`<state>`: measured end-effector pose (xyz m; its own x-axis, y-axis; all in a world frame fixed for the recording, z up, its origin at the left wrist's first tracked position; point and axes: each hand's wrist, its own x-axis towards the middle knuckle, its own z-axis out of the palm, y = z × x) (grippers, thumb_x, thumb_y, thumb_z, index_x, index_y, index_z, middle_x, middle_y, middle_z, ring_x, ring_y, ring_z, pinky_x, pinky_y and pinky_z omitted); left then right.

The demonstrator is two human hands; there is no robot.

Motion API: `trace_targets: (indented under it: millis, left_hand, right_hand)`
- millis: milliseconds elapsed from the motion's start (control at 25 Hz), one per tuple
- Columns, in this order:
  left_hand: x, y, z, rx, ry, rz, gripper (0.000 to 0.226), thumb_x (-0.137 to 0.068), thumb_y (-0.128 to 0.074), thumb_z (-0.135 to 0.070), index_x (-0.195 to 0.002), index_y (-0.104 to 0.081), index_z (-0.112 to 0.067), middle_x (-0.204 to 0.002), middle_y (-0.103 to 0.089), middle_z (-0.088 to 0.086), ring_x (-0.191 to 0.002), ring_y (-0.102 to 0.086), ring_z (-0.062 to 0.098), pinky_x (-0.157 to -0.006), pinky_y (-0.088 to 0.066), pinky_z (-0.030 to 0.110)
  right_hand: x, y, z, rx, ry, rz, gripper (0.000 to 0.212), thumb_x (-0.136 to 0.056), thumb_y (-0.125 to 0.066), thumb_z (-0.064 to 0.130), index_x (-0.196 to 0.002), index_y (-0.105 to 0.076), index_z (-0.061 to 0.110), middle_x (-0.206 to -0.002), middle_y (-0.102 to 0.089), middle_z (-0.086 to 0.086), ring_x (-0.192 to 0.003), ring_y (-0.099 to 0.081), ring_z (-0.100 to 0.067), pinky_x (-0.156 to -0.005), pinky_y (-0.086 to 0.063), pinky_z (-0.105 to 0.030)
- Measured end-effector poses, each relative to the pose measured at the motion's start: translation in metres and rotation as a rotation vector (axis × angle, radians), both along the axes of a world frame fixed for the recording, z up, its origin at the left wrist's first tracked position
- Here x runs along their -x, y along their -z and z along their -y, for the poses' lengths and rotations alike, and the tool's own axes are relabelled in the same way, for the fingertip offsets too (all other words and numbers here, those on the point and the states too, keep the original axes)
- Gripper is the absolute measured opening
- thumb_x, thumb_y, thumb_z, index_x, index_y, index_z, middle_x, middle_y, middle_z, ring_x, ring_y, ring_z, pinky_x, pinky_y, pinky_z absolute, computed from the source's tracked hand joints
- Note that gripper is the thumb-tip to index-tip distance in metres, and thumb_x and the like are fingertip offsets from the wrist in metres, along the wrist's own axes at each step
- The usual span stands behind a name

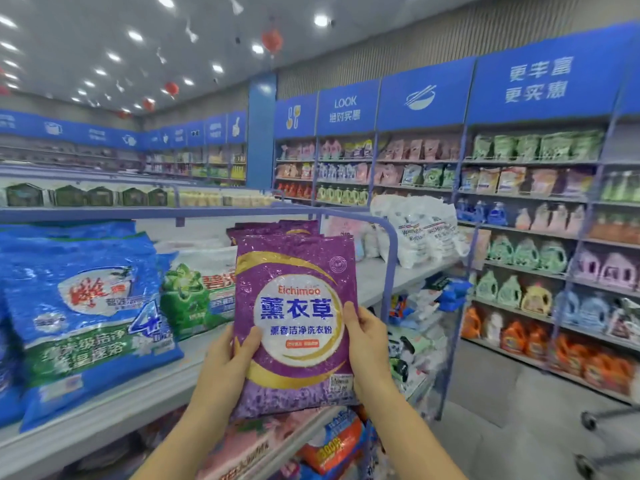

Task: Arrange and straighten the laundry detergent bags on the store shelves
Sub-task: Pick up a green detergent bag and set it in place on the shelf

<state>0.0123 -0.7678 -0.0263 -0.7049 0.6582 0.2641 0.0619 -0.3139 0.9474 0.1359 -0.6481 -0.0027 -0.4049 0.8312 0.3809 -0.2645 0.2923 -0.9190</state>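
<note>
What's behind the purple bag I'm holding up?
Matching purple bags on the shelf, only their tops showing. The held bag covers the rest, so their number is unclear.

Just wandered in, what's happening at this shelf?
A person is tidying detergent bags in a shop. Both the left hand and the right hand grip the purple bag by its side edges, holding it upright in front of the shelf. More purple bags stand behind it; a big blue bag and a green bag lean on the same shelf to the left.
</note>
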Motion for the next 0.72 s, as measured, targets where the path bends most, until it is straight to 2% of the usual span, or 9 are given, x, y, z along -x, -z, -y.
trace_targets:
  millis: [80,160,280,360,440,560,640,720]
  left_hand:
    - [0.000,0.001,-0.041,0.010,-0.001,-0.038,0.015,-0.090,-0.057,-0.034,-0.105,-0.058,-0.035,-0.101,-0.070,-0.008,-0.088,-0.069,0.011,-0.080,-0.055,0.035]
    - [0.008,0.002,-0.079,0.028,-0.019,-0.082,0.025,-0.090,-0.057,-0.038,-0.114,-0.056,-0.033,-0.115,-0.065,-0.003,-0.100,-0.064,0.015,-0.087,-0.053,0.038]
    - [0.025,-0.004,-0.128,0.054,0.014,-0.069,0.013,-0.094,-0.052,-0.025,-0.104,-0.059,-0.025,-0.103,-0.069,-0.003,-0.083,-0.068,0.006,-0.070,-0.055,0.022]
    - [0.040,-0.014,-0.159,0.097,0.036,-0.027,0.013,-0.095,-0.050,-0.023,-0.103,-0.060,-0.021,-0.094,-0.069,-0.005,-0.073,-0.068,0.003,-0.059,-0.053,0.016]
    - [0.059,-0.018,-0.185,0.117,0.011,-0.056,0.015,-0.095,-0.050,-0.022,-0.107,-0.059,-0.019,-0.097,-0.068,-0.005,-0.079,-0.065,0.004,-0.058,-0.052,0.013]
    - [0.084,-0.019,-0.217,0.114,-0.067,-0.061,0.015,-0.095,-0.051,-0.020,-0.108,-0.057,-0.019,-0.098,-0.066,-0.005,-0.083,-0.063,0.006,-0.060,-0.052,0.014]
    - [0.097,-0.022,-0.232,0.128,-0.133,-0.035,0.012,-0.095,-0.051,-0.021,-0.106,-0.056,-0.020,-0.098,-0.065,-0.004,-0.082,-0.062,0.005,-0.063,-0.050,0.017]
    - [0.112,-0.021,-0.246,0.140,-0.193,-0.028,0.014,-0.094,-0.052,-0.022,-0.108,-0.057,-0.019,-0.098,-0.065,-0.003,-0.083,-0.062,0.006,-0.064,-0.050,0.018]
  right_hand:
    - [0.000,0.005,-0.042,0.005,0.034,-0.002,0.029,-0.097,-0.044,0.025,-0.082,-0.068,0.016,-0.073,-0.073,0.000,-0.070,-0.068,-0.020,-0.066,-0.056,-0.038]
    - [0.009,0.008,-0.082,0.006,0.053,-0.013,0.030,-0.097,-0.044,0.024,-0.079,-0.067,0.016,-0.068,-0.071,0.004,-0.066,-0.066,-0.017,-0.063,-0.054,-0.033]
    - [0.029,0.009,-0.134,-0.009,0.044,-0.008,0.028,-0.097,-0.043,0.024,-0.082,-0.066,0.020,-0.069,-0.070,0.009,-0.064,-0.067,-0.009,-0.060,-0.055,-0.026]
    - [0.046,0.005,-0.170,-0.003,0.026,0.007,0.026,-0.098,-0.043,0.024,-0.084,-0.065,0.021,-0.076,-0.071,0.005,-0.068,-0.067,-0.011,-0.063,-0.057,-0.027]
    - [0.065,0.001,-0.201,0.004,-0.011,0.008,0.025,-0.098,-0.043,0.022,-0.084,-0.064,0.021,-0.084,-0.070,-0.003,-0.074,-0.067,-0.016,-0.068,-0.057,-0.031]
    - [0.098,-0.004,-0.239,0.026,-0.068,0.012,0.025,-0.098,-0.044,0.019,-0.086,-0.065,0.012,-0.080,-0.068,0.000,-0.071,-0.064,-0.013,-0.064,-0.055,-0.026]
    - [0.124,-0.005,-0.262,0.027,-0.107,0.014,0.024,-0.097,-0.046,0.019,-0.087,-0.065,0.007,-0.082,-0.069,-0.006,-0.077,-0.065,-0.021,-0.071,-0.055,-0.035]
    - [0.151,-0.004,-0.284,0.029,-0.152,-0.006,0.024,-0.096,-0.048,0.020,-0.086,-0.065,0.006,-0.092,-0.069,-0.019,-0.087,-0.065,-0.032,-0.080,-0.054,-0.047]
